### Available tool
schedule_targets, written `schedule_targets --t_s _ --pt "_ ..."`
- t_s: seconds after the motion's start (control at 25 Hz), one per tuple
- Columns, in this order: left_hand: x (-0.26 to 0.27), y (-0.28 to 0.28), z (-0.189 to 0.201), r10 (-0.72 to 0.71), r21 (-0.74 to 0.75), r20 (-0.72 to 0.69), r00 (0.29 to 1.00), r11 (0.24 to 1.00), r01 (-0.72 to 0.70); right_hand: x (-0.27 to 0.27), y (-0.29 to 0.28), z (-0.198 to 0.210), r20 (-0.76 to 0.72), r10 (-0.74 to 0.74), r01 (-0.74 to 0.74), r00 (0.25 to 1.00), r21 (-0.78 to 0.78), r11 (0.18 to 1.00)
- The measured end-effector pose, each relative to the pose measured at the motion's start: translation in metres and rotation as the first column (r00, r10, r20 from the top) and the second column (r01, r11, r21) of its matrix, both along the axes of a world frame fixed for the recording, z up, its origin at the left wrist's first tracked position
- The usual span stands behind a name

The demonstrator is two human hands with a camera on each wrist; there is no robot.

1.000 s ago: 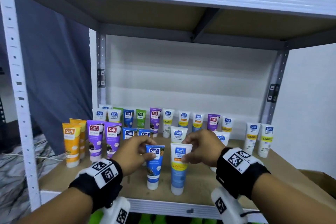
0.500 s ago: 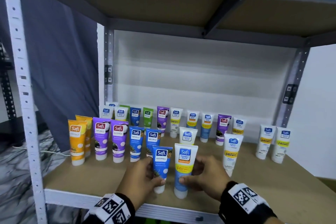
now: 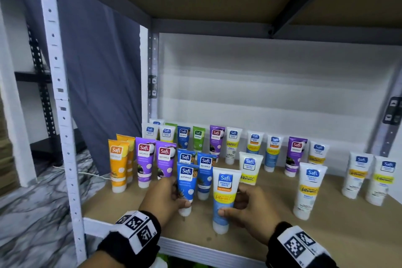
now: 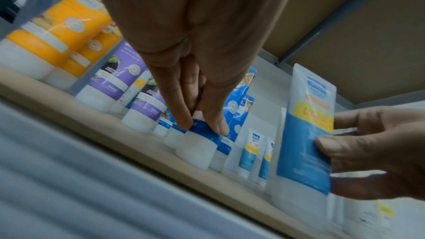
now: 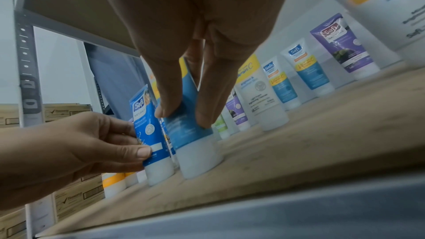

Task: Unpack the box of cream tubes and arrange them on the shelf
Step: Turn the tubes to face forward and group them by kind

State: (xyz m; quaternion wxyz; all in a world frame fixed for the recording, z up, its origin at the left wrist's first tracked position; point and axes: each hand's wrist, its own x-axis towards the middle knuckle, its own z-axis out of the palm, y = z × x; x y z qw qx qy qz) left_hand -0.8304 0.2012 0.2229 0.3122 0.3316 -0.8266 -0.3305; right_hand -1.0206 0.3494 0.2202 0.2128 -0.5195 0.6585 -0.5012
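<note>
Near the front of the wooden shelf (image 3: 326,237) stand two tubes, cap down. My left hand (image 3: 171,198) pinches the dark blue Naturals tube (image 3: 186,183) low on its body; the same tube (image 4: 202,134) (image 5: 149,130) shows in both wrist views. My right hand (image 3: 243,206) grips the white and light blue Perfect White Vitamin C tube (image 3: 224,198) (image 4: 306,148) (image 5: 186,130) between thumb and fingers. Behind them stand rows of tubes: orange tubes (image 3: 118,165), purple tubes (image 3: 154,161), more blue tubes (image 3: 205,172).
White Vitamin C tubes (image 3: 310,189) stand to the right, and two more (image 3: 369,176) at the far right. The white upright (image 3: 61,102) frames the shelf's left side, with a grey cloth (image 3: 102,85) behind it. Bare board lies front right. Cardboard boxes (image 5: 76,195) sit outside on the left.
Both hands have slid the two tubes a little deeper onto the shelf, the blue one closer to the other blue tubes. The head view has moved lower and nearer.
</note>
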Motion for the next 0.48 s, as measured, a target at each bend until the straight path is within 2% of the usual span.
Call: schedule_targets --t_s 0.32,0.48 --pt "-0.007 -0.029 0.002 0.083 -0.023 0.05 0.995 0.996 -0.082 -0.004 -0.001 -0.007 -0.02 0.007 -0.007 1.0 -0.02 1.0" --pt "-0.009 -0.035 0.0 0.132 -0.086 0.075 0.988 0.988 -0.126 -0.001 0.003 -0.001 -0.05 0.026 -0.028 0.998 -0.031 0.999"
